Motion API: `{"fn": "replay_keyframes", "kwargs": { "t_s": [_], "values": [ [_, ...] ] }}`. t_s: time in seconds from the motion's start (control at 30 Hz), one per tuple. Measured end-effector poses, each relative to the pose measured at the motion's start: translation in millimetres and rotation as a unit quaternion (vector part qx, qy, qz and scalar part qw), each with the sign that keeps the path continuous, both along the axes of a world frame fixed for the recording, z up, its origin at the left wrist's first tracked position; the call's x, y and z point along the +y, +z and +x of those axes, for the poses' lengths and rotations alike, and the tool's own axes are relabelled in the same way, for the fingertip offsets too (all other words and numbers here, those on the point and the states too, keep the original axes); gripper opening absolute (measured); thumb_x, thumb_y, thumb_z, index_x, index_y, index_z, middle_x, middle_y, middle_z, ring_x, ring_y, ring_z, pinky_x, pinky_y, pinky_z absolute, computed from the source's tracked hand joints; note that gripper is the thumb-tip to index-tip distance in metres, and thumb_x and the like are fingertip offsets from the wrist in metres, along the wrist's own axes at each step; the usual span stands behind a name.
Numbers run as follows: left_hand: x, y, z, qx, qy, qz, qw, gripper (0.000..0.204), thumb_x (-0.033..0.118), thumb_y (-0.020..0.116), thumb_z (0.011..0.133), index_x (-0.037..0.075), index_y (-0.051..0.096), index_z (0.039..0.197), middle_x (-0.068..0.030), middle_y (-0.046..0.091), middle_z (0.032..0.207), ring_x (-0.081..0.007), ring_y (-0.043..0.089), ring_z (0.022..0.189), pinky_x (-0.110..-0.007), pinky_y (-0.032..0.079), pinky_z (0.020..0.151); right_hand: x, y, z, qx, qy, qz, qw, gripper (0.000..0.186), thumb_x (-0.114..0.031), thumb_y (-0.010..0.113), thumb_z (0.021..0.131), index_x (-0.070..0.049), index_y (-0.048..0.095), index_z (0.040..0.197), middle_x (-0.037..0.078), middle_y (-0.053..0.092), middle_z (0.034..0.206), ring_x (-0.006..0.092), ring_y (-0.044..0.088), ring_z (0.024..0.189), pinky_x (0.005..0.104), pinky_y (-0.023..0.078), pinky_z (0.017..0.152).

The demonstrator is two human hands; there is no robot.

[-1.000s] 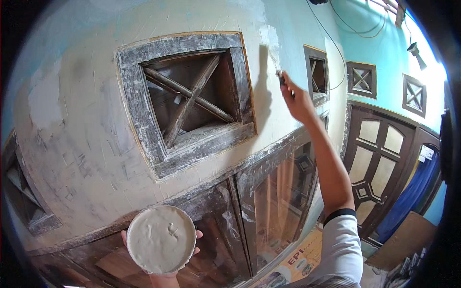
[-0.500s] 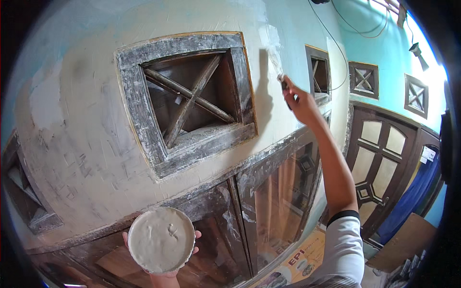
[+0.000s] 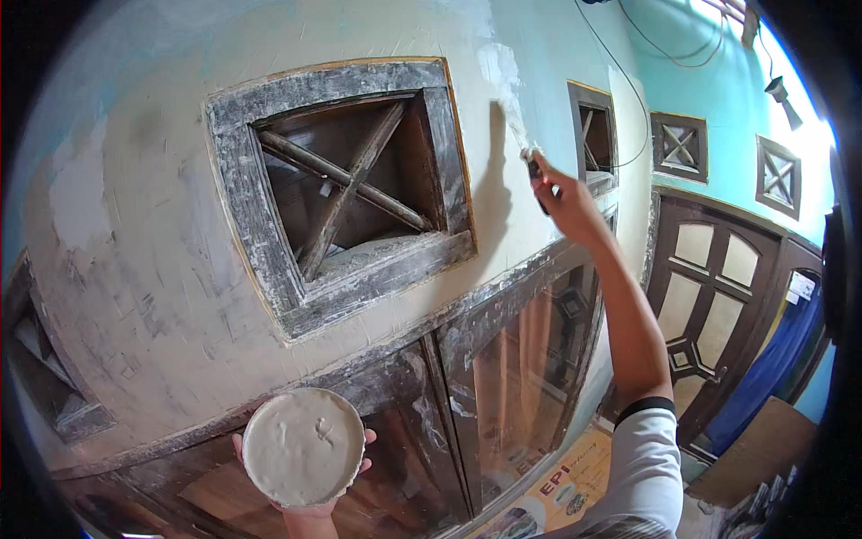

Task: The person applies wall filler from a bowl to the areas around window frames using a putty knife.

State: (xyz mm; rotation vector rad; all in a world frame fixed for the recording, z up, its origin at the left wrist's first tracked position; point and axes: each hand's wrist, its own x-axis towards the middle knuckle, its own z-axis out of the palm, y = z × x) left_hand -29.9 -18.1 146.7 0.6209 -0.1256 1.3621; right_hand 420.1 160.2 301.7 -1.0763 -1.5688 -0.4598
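My left hand [image 3: 310, 521] holds up a round tub [image 3: 249, 429] from beneath, its fingers curled up both sides. Smooth greyish-white putty [image 3: 296, 458] fills it, with a small ridged mark on top. Higher up and to the right, my right hand [image 3: 573, 207] grips the dark handle of a putty knife [image 3: 537, 171]. Its blade points up and rests at the wall [image 3: 489, 54], by a whiter patch of wet-looking putty [image 3: 500, 67]. The blade's edge is hard to make out against that patch. A shadow of hand and knife falls just left of them.
A weathered wooden vent frame [image 3: 296, 319] with crossed bars sits left of the knife. Glazed wooden windows [image 3: 521, 368] run below. A loose cable [image 3: 633, 81] hangs at upper right. Farther right stand a brown door [image 3: 669, 296], a blue curtain [image 3: 772, 359] and a leaning board [image 3: 754, 454].
My right hand and the putty knife have moved slightly down along the wall. The view has shifted a little, while the tub stays nearly in place in my left hand.
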Motion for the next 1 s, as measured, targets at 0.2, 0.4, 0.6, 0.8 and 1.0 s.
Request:
{"fn": "replay_keyframes", "kwargs": {
  "t_s": [0.2, 0.4, 0.6, 0.8, 1.0],
  "values": [
    [4, 2, 8, -0.013, -0.008, -0.014, 1.000, 0.098, 0.082, 0.037, 0.090, 0.009, 0.029, 0.155, -0.0362, 0.039, 0.147, -0.0719, 0.044, 0.117, -0.078, 0.052, 0.078, 18, 82, -4, -0.005, -0.018, 0.047, 0.999, 0.053, -0.030, 0.060, 0.101, -0.010, 0.048, 0.148, 0.021, 0.070, 0.093, 0.0362, 0.069, 0.082, 0.0415, 0.052, 0.076],
    [3, -4, 3, -0.083, -0.054, -0.061, 0.993, 0.104, 0.087, 0.046, 0.081, 0.015, 0.031, 0.155, -0.0342, 0.037, 0.149, -0.0762, 0.036, 0.121, -0.086, 0.044, 0.081, 22, 10, -10, -0.034, 0.009, -0.007, 0.999, 0.052, -0.023, 0.061, 0.100, -0.010, 0.048, 0.149, 0.023, 0.071, 0.098, 0.0378, 0.070, 0.087, 0.0406, 0.053, 0.079],
    [6, -7, -3, -0.005, 0.017, 0.001, 1.000, 0.097, 0.081, 0.037, 0.091, 0.010, 0.028, 0.156, -0.0364, 0.036, 0.149, -0.0720, 0.042, 0.119, -0.078, 0.052, 0.080, 0, 18, 2, 0.020, -0.016, 0.041, 0.999, 0.051, -0.025, 0.063, 0.099, -0.011, 0.052, 0.147, 0.020, 0.071, 0.095, 0.0321, 0.068, 0.082, 0.0374, 0.052, 0.079],
    [3, -1, -1, -0.013, 0.019, 0.001, 1.000, 0.097, 0.080, 0.037, 0.091, 0.008, 0.028, 0.156, -0.0369, 0.040, 0.146, -0.0694, 0.045, 0.120, -0.075, 0.054, 0.079, 21, 79, -24, -0.026, 0.012, 0.031, 0.999, 0.052, -0.028, 0.060, 0.100, -0.008, 0.049, 0.147, 0.021, 0.071, 0.091, 0.0376, 0.069, 0.079, 0.0415, 0.053, 0.074],
    [-11, -2, -14, 0.004, 0.068, 0.020, 0.997, 0.097, 0.079, 0.038, 0.092, 0.007, 0.029, 0.155, -0.0366, 0.042, 0.144, -0.0676, 0.050, 0.116, -0.073, 0.057, 0.076, 1, -11, -30, -0.013, 0.036, -0.021, 0.999, 0.051, -0.019, 0.064, 0.097, -0.007, 0.052, 0.145, 0.020, 0.070, 0.091, 0.0356, 0.069, 0.083, 0.0389, 0.053, 0.079]
  ]
}}
